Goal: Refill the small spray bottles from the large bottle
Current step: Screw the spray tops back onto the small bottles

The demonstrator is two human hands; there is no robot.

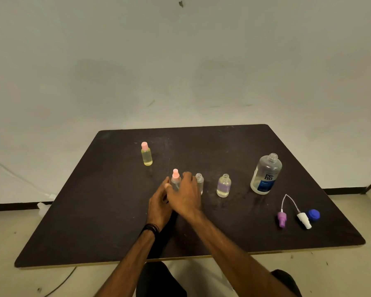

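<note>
Both hands meet around a small clear spray bottle with a pink sprayer on the dark bench: the left hand grips its body, and the right hand curls round it too. The large clear uncapped bottle with a blue label stands well right of it.

Person, seen from a head-worn camera: two bare forearms, no sleeves in view.

Left hand: bare, no rings discernible. Left wrist: a stack of dark bands, black, several thin strands worn close together, wrapped fully round the wrist.

Right hand: bare, slightly blurred; right wrist bare.

Lower body: dark trousers, black or near-black, visible at both knees along the lower edge; fabric detail not discernible.
</note>
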